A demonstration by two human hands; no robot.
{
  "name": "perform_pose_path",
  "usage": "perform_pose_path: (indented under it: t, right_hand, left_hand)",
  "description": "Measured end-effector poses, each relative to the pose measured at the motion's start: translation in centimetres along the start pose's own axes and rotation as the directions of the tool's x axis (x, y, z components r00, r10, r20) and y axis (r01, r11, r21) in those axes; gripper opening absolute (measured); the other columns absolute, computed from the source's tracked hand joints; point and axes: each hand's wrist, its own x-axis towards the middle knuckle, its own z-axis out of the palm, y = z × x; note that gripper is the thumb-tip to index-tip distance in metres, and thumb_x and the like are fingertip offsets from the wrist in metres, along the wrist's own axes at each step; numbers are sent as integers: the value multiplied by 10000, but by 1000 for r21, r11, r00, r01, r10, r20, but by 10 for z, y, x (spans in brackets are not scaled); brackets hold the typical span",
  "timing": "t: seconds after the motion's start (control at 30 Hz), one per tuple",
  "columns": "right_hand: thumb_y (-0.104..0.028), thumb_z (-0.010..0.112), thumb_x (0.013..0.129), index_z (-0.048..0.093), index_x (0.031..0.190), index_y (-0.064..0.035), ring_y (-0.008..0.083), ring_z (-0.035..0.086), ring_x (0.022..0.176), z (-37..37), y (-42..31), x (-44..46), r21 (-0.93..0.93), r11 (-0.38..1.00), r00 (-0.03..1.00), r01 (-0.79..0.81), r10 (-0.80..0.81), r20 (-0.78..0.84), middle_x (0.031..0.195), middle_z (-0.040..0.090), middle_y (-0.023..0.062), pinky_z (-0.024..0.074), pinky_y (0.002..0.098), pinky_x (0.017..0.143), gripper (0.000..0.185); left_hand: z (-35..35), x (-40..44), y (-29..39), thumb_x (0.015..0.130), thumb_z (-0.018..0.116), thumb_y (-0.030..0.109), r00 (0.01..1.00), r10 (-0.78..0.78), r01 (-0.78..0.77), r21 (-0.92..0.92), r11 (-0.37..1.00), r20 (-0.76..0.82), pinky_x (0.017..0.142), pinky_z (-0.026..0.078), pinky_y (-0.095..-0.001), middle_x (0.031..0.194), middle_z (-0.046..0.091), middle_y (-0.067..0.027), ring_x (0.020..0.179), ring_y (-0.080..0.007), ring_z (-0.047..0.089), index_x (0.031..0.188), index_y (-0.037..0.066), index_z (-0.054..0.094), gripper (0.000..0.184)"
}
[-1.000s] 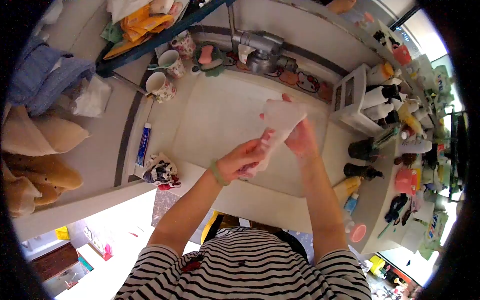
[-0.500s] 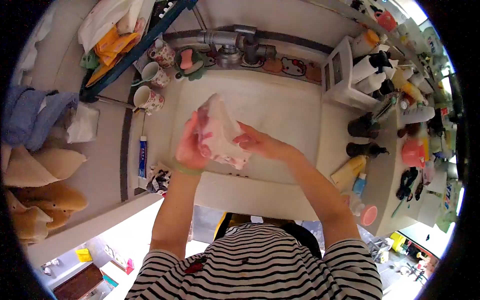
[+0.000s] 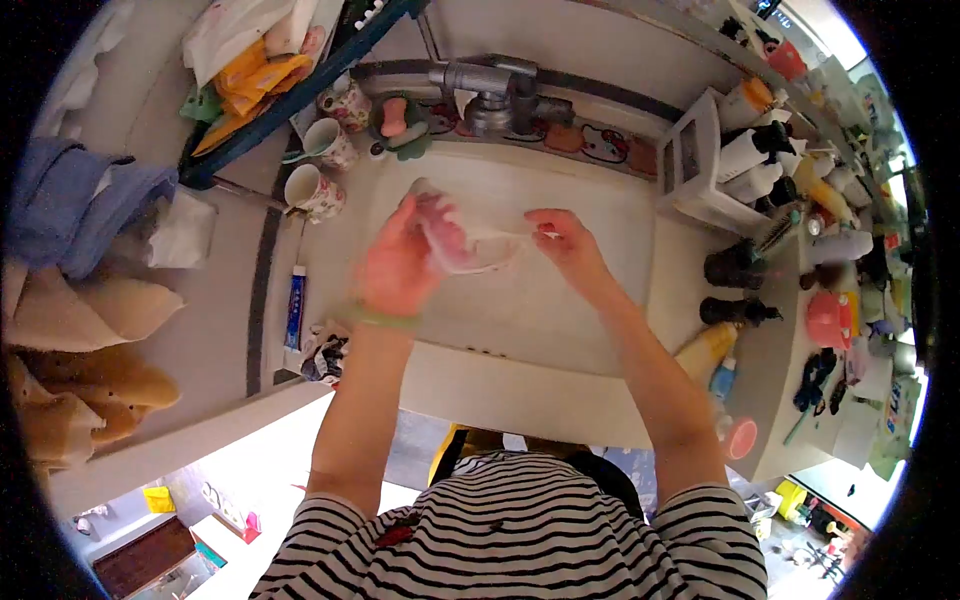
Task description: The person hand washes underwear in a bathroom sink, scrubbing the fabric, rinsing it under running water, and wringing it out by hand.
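Observation:
Over the white sink basin (image 3: 500, 310), my left hand (image 3: 395, 265) is wrapped round a soft pink-and-white plastic packet (image 3: 452, 240). It looks see-through in places and is smeared by motion. My right hand (image 3: 568, 245), to the right of the packet, has its fingers pinched together. A thin whitish strip seems to stretch from the packet to those fingertips. Whether that strip is part of the packet or something coming out of it, I cannot tell.
A grey metal faucet (image 3: 490, 95) stands behind the basin. Floral cups (image 3: 315, 192), a soap dish (image 3: 405, 140) and a toothpaste tube (image 3: 296, 308) line the left side. On the right are a white rack (image 3: 690, 165) of bottles, dark pump bottles (image 3: 735, 310) and a pink cup (image 3: 740, 438).
My right hand has moved right and up, away from the packet, drawing a thin strip out. The packet now looks smaller and flatter in my left hand. The view has shifted slightly.

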Motion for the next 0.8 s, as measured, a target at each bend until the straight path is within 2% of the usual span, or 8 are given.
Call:
perform_pose_path:
  t: [0.1,0.2,0.27,0.4,0.47,0.53,0.57,0.8]
  right_hand:
    - [-34,573,765,559,995,-42,178,527,897,17,-8,-1,92,994,992,-56,66,-112,978,557,65,423,283,802,230]
    - [-27,603,718,550,1012,-49,182,522,915,46,-23,-8,143,966,973,-215,199,119,964,557,65,418,305,828,300]
    - [-67,639,676,551,1000,-42,189,534,912,71,-19,-6,3,991,985,130,-130,113,915,573,59,411,321,844,337]
    - [-129,666,659,548,970,-30,191,534,891,74,-27,4,-259,961,945,99,-10,326,870,574,54,407,320,831,347]
    - [-173,665,677,544,940,-20,186,525,848,53,-43,2,13,967,902,-253,231,365,845,559,44,411,300,777,327]
    - [-159,633,706,538,920,-32,187,520,842,39,-54,4,222,947,924,-233,144,355,865,546,30,422,305,748,267]
    - [-145,602,735,531,899,-43,188,516,836,32,-56,5,424,883,947,-202,66,315,885,532,16,433,310,719,206]
    - [-257,573,774,529,858,-105,162,541,788,-2,-52,14,780,447,899,-437,214,381,819,537,15,431,299,736,179]
  left_hand:
    - [11,6,-7,882,465,292,1000,-10,12,-95,995,23,712,451,-313,947,569,-93,809,-193,543,1044,29,523,314]
    - [23,9,-7,885,456,308,999,-8,13,-142,990,34,725,447,-300,943,565,-94,829,-194,541,1043,5,514,346]
    - [28,8,-2,885,454,314,999,37,-39,-147,988,-11,725,445,-293,930,563,-91,837,-192,539,1039,-5,511,359]
    - [31,-2,12,880,463,306,969,243,-246,87,965,44,733,446,-300,912,564,-90,859,-195,533,1039,-4,514,352]
    - [19,0,24,878,465,301,922,365,-384,218,897,127,739,444,-311,911,565,-89,865,-198,530,1039,-4,515,349]
    - [-12,16,44,868,481,287,987,160,-158,57,986,-31,758,437,-356,930,572,-95,893,-220,534,1042,-1,519,338]
    - [-22,19,43,868,481,287,985,170,-169,47,985,-33,758,437,-356,930,572,-95,893,-220,534,1042,-1,519,338]
    - [-80,45,2,852,508,287,997,70,-71,100,992,10,743,448,-288,1017,578,-76,953,-175,536,1023,92,538,261]
